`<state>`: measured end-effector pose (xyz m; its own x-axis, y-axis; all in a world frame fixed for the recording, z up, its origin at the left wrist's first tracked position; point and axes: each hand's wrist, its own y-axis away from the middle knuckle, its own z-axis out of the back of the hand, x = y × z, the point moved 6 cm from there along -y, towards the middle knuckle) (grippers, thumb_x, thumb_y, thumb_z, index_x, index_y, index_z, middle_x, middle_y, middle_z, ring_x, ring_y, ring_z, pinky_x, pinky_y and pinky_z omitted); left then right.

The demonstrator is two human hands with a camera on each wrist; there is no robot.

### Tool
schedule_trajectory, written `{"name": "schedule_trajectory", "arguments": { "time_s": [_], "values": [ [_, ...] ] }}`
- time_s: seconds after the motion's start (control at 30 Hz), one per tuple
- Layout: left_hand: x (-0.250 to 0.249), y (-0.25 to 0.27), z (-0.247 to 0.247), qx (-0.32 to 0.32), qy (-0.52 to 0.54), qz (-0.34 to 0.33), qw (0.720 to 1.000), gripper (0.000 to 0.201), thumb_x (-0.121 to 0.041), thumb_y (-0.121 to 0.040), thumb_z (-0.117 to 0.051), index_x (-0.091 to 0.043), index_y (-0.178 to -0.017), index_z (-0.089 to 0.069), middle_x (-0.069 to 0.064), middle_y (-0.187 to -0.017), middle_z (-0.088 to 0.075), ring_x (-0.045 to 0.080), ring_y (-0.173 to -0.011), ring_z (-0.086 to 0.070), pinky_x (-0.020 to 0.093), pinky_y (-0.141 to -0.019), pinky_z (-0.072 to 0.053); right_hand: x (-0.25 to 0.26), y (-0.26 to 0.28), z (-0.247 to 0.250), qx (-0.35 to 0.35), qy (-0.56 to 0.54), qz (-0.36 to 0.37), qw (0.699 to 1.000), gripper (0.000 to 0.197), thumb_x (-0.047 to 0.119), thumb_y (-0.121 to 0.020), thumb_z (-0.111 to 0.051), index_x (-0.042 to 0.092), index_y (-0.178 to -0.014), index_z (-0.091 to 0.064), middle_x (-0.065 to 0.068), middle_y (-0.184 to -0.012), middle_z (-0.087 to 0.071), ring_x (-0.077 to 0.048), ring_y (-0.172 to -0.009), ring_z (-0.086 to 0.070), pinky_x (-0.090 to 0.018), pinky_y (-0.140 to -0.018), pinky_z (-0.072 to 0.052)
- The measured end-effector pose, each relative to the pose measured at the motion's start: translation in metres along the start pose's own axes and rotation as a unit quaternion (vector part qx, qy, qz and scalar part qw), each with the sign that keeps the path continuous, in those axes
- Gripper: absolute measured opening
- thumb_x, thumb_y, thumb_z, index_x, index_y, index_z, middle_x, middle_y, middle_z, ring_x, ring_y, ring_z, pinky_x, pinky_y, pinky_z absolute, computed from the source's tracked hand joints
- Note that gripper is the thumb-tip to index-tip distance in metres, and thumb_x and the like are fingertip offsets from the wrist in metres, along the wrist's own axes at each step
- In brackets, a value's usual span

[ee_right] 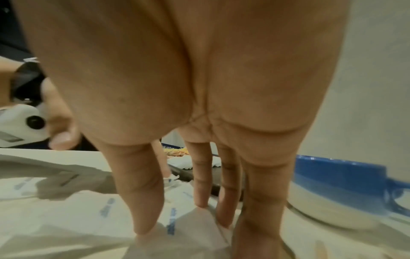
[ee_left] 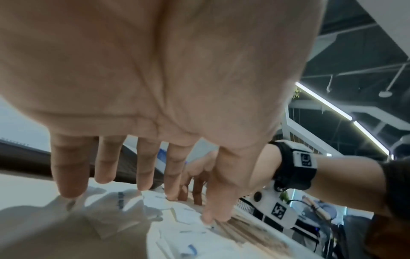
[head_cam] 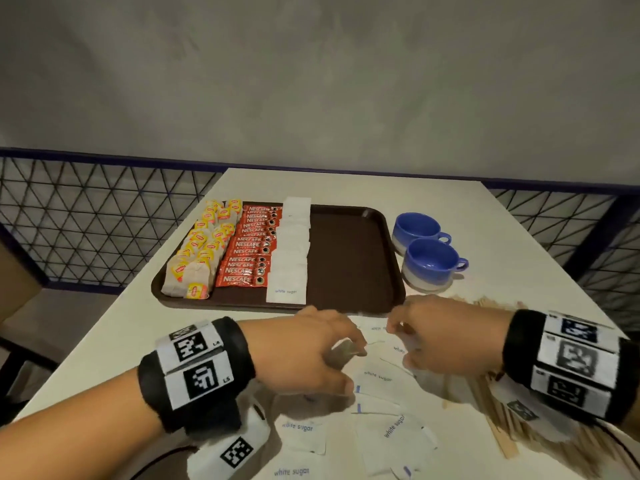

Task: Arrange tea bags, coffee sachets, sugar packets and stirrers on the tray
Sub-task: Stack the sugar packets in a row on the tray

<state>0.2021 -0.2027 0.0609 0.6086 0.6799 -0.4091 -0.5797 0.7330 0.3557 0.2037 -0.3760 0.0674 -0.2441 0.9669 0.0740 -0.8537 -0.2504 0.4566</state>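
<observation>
A brown tray (head_cam: 349, 258) holds yellow-tagged tea bags (head_cam: 204, 244) on its left, a column of red coffee sachets (head_cam: 252, 251) and a column of white sugar packets (head_cam: 292, 251); its right half is bare. Loose sugar packets (head_cam: 379, 379) lie on the table in front of the tray. My left hand (head_cam: 353, 368) hovers over them with straight, spread fingers (ee_left: 144, 175) whose tips touch the packets. My right hand (head_cam: 398, 344) pinches one sugar packet (ee_right: 195, 220) between thumb and fingers. Wooden stirrers (head_cam: 498, 420) lie in a heap under my right wrist.
Two blue cups (head_cam: 417, 230) (head_cam: 431, 263) stand on the white table to the right of the tray, close to my right hand; one cup (ee_right: 341, 192) shows in the right wrist view. A wire-mesh railing (head_cam: 86, 220) runs behind the table.
</observation>
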Motion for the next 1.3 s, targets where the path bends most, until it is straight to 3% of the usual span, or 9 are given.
{"name": "schedule_trajectory", "arguments": {
  "time_s": [0.17, 0.37, 0.6, 0.77, 0.87, 1.0, 1.1, 1.2, 1.3],
  "values": [
    [-0.004, -0.015, -0.009, 0.034, -0.088, 0.037, 0.995, 0.079, -0.058, -0.092, -0.064, -0.032, -0.156, -0.026, -0.006, -0.153, -0.028, 0.023, -0.136, -0.027, 0.046, -0.115, -0.034, 0.012, 0.008, -0.014, -0.012, 0.01, 0.054, 0.998, 0.043, 0.042, -0.094, -0.069, 0.029, -0.134, -0.057, 0.006, -0.121, -0.05, -0.009, -0.097, -0.054, -0.029, -0.093, -0.051],
    [0.006, 0.006, -0.019, 0.053, -0.086, 0.051, 0.994, 0.069, -0.059, -0.092, -0.061, -0.04, -0.151, -0.031, -0.014, -0.138, -0.029, 0.017, -0.127, -0.029, 0.048, -0.107, -0.043, 0.017, 0.015, -0.007, -0.024, -0.069, 0.073, 0.995, 0.038, 0.038, -0.095, -0.069, 0.028, -0.131, -0.063, 0.01, -0.12, -0.053, -0.007, -0.095, -0.058, -0.02, -0.085, -0.051],
    [0.022, 0.024, -0.01, -0.014, -0.006, 0.045, 0.999, 0.054, -0.052, -0.09, -0.067, -0.045, -0.14, -0.048, -0.02, -0.132, -0.038, 0.01, -0.129, -0.034, 0.036, -0.111, -0.039, 0.017, 0.0, -0.012, -0.026, -0.021, 0.066, 0.997, 0.033, 0.026, -0.094, -0.063, 0.014, -0.124, -0.062, 0.006, -0.129, -0.05, -0.022, -0.11, -0.057, -0.041, -0.099, -0.052],
    [0.018, 0.012, -0.006, -0.033, -0.022, 0.026, 0.999, 0.068, -0.052, -0.094, -0.065, -0.04, -0.153, -0.033, -0.019, -0.15, -0.036, 0.009, -0.139, -0.03, 0.035, -0.117, -0.034, 0.033, 0.004, -0.015, 0.003, -0.026, 0.116, 0.993, 0.05, 0.017, -0.096, -0.057, 0.03, -0.144, -0.054, 0.013, -0.136, -0.047, -0.016, -0.121, -0.046, -0.035, -0.107, -0.044],
    [0.014, 0.01, -0.018, -0.002, -0.056, 0.015, 0.998, 0.073, -0.057, -0.094, -0.062, -0.039, -0.157, -0.029, -0.023, -0.163, -0.02, 0.008, -0.147, -0.019, 0.035, -0.122, -0.027, 0.026, 0.003, -0.006, -0.027, -0.051, 0.106, 0.993, 0.044, 0.013, -0.093, -0.057, 0.025, -0.135, -0.06, 0.013, -0.133, -0.05, -0.016, -0.121, -0.047, -0.037, -0.106, -0.046],
    [0.02, 0.02, -0.02, -0.025, -0.034, 0.002, 0.999, 0.064, -0.056, -0.094, -0.063, -0.042, -0.151, -0.038, -0.03, -0.154, -0.028, 0.002, -0.14, -0.024, 0.03, -0.118, -0.031, 0.017, 0.006, -0.002, -0.037, -0.072, 0.092, 0.992, 0.044, 0.035, -0.095, -0.067, 0.031, -0.138, -0.059, 0.015, -0.131, -0.052, -0.01, -0.119, -0.052, -0.032, -0.105, -0.049],
    [0.024, 0.031, -0.011, -0.072, -0.01, -0.009, 0.997, 0.051, -0.038, -0.096, -0.065, -0.045, -0.143, -0.046, -0.031, -0.141, -0.042, -0.002, -0.132, -0.031, 0.022, -0.112, -0.033, 0.017, 0.009, -0.008, -0.03, -0.048, 0.071, 0.996, 0.05, 0.063, -0.089, -0.066, 0.022, -0.118, -0.067, 0.008, -0.111, -0.055, -0.013, -0.098, -0.058, -0.035, -0.089, -0.055],
    [0.034, 0.034, -0.004, -0.104, -0.015, 0.015, 0.994, 0.056, -0.02, -0.096, -0.063, -0.046, -0.143, -0.047, -0.028, -0.14, -0.046, -0.003, -0.13, -0.034, 0.021, -0.111, -0.035, 0.023, 0.007, -0.017, -0.012, 0.004, 0.059, 0.998, 0.044, 0.062, -0.09, -0.066, 0.022, -0.11, -0.065, 0.006, -0.104, -0.05, -0.015, -0.092, -0.055, -0.031, -0.08, -0.052],
    [0.043, 0.031, -0.008, -0.093, -0.042, 0.051, 0.994, 0.062, -0.03, -0.091, -0.072, -0.047, -0.144, -0.044, -0.025, -0.139, -0.045, 0.003, -0.129, -0.036, 0.026, -0.11, -0.039, 0.027, 0.002, -0.018, -0.019, -0.013, 0.058, 0.998, 0.047, 0.052, -0.09, -0.073, 0.025, -0.127, -0.062, 0.011, -0.105, -0.05, -0.01, -0.094, -0.052, -0.022, -0.078, -0.045]
  ]
}}
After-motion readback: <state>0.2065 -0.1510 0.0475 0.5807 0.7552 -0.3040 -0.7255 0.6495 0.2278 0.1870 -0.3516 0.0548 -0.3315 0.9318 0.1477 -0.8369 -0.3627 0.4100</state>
